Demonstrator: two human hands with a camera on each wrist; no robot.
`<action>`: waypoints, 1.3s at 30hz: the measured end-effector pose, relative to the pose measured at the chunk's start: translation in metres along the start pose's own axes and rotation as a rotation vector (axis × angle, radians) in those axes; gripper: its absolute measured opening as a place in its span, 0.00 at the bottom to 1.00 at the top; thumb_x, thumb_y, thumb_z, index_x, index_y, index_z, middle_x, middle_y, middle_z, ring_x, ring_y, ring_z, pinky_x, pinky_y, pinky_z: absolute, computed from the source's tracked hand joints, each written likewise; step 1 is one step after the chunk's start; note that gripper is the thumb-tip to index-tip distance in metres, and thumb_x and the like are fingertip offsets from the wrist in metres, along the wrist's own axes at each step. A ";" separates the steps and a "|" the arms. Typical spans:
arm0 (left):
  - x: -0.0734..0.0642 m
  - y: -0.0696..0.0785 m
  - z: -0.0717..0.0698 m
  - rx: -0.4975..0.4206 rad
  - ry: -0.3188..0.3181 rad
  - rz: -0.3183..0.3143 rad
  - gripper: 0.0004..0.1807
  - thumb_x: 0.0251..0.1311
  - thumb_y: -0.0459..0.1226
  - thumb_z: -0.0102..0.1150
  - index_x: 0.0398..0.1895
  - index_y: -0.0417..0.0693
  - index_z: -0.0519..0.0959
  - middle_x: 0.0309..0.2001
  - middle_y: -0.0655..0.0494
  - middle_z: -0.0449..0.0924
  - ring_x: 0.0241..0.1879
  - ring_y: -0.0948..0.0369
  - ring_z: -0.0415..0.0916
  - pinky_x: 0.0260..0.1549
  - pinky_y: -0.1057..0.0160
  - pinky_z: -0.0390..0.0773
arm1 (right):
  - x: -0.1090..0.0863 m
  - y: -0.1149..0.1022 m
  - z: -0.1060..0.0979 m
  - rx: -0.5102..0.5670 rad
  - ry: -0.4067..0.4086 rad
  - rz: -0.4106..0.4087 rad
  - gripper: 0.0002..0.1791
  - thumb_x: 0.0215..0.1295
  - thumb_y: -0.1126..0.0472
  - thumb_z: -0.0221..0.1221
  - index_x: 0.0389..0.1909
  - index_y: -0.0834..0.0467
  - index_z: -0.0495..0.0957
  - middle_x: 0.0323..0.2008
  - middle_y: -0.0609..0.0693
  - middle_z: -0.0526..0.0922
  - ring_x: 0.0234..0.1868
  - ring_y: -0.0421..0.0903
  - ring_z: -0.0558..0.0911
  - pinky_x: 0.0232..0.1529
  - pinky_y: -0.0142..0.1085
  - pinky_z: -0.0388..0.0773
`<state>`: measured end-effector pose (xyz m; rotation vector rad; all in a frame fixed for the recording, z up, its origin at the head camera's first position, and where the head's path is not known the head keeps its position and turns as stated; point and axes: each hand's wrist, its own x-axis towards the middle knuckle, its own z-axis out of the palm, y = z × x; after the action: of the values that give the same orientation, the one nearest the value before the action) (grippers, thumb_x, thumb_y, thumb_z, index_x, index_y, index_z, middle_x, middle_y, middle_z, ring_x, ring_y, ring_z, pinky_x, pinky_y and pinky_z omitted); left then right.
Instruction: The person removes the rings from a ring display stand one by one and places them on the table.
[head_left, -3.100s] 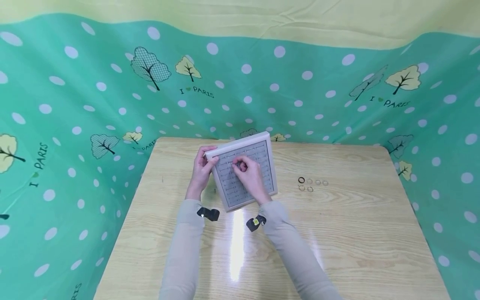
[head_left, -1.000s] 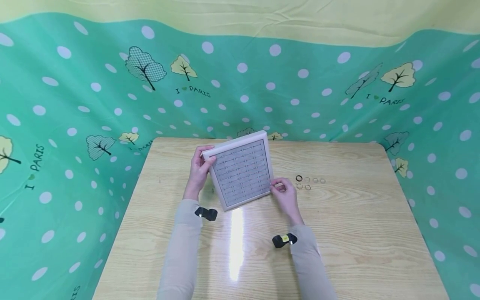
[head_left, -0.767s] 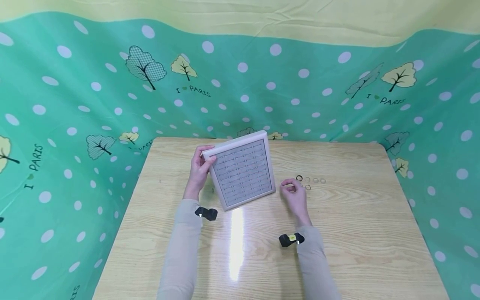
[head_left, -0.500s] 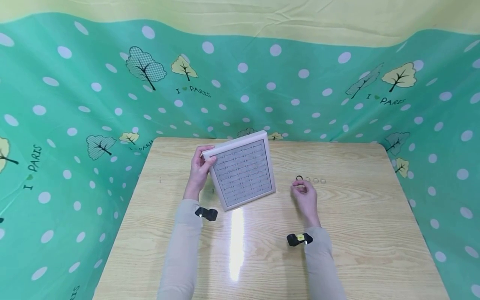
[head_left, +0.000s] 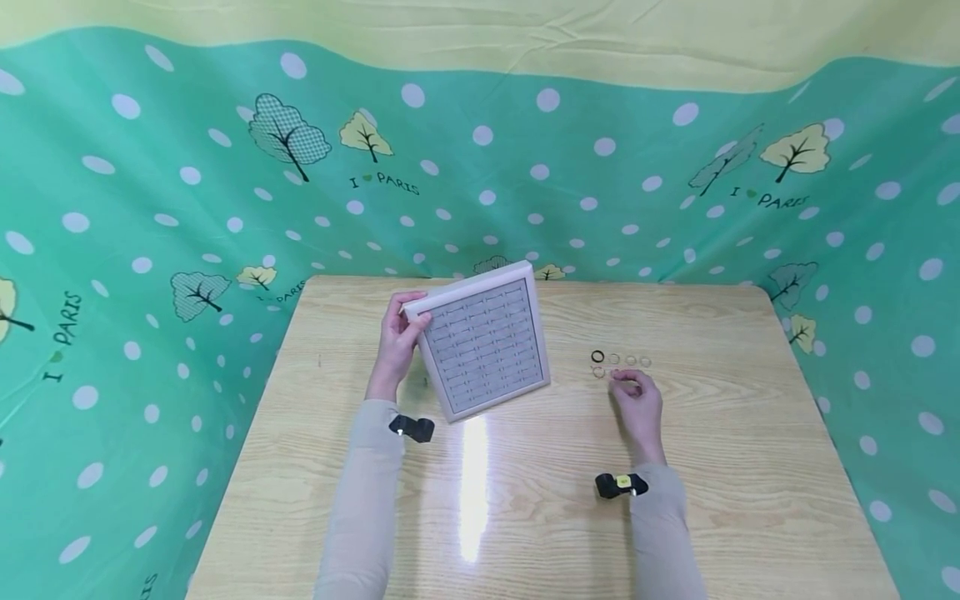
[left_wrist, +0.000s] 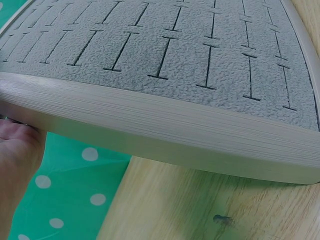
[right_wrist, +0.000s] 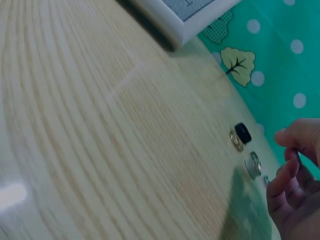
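Observation:
A square ring display tray point(head_left: 487, 350) with a pale frame and grey slotted padding leans tilted above the table. My left hand point(head_left: 395, 346) grips its upper left corner, thumb over the front of the frame. In the left wrist view the padding point(left_wrist: 135, 50) shows rows of slits. My right hand point(head_left: 637, 410) is over the small rings on the right, fingers bent, with a gap between thumb and forefinger and nothing visible in it. A black ring point(head_left: 597, 357) and a gold-toned ring point(head_left: 597, 372) lie left of its fingertips. The ring nearest the fingertips is partly hidden.
Silver-looking rings point(head_left: 631, 361) lie in a row beyond the right hand. The wooden table point(head_left: 750, 450) reaches back to a green dotted curtain point(head_left: 585, 167). A small dark mark point(left_wrist: 221, 219) is on the table below the tray.
My right hand was at the tray's slots, then left past its lower right edge and moved right to the rings. My left hand keeps its grip, and the tray stays nearly in place.

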<state>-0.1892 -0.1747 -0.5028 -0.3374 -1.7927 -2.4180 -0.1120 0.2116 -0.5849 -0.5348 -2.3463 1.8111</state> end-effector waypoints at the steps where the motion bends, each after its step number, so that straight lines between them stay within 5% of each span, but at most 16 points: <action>1: 0.000 0.000 0.000 0.002 0.000 0.000 0.16 0.63 0.24 0.51 0.53 0.41 0.68 0.46 0.52 0.77 0.40 0.58 0.78 0.36 0.61 0.82 | 0.000 0.001 -0.002 -0.006 0.006 0.005 0.11 0.61 0.70 0.61 0.44 0.64 0.78 0.45 0.53 0.76 0.30 0.37 0.74 0.29 0.25 0.72; 12: 0.001 0.001 0.001 0.014 -0.007 0.010 0.17 0.63 0.25 0.51 0.55 0.37 0.66 0.45 0.51 0.78 0.39 0.58 0.79 0.36 0.60 0.82 | 0.016 0.015 -0.025 -0.131 0.040 -0.027 0.10 0.61 0.69 0.60 0.43 0.66 0.78 0.43 0.55 0.76 0.30 0.37 0.71 0.28 0.25 0.69; 22: 0.001 0.002 0.001 0.017 -0.006 -0.009 0.19 0.64 0.23 0.51 0.56 0.30 0.61 0.45 0.52 0.77 0.38 0.58 0.79 0.35 0.61 0.83 | 0.034 0.021 -0.035 -0.352 -0.031 -0.126 0.08 0.63 0.68 0.59 0.41 0.67 0.79 0.43 0.60 0.76 0.35 0.45 0.73 0.33 0.27 0.69; 32: 0.001 0.003 -0.003 0.014 -0.028 -0.045 0.19 0.62 0.24 0.52 0.53 0.50 0.70 0.45 0.52 0.79 0.39 0.57 0.80 0.38 0.59 0.82 | 0.038 0.024 -0.034 -0.417 -0.088 -0.103 0.08 0.63 0.68 0.58 0.42 0.66 0.78 0.44 0.62 0.74 0.39 0.52 0.73 0.37 0.38 0.71; 39: -0.006 -0.006 -0.005 -0.090 -0.017 -0.108 0.34 0.60 0.20 0.50 0.69 0.40 0.53 0.47 0.51 0.81 0.42 0.55 0.81 0.41 0.57 0.82 | 0.037 0.029 -0.033 -0.432 -0.072 -0.129 0.08 0.62 0.67 0.59 0.41 0.66 0.78 0.42 0.62 0.74 0.37 0.53 0.73 0.37 0.40 0.70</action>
<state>-0.1853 -0.1782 -0.5117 -0.2776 -1.7562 -2.5820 -0.1300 0.2612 -0.6072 -0.3545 -2.7622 1.2906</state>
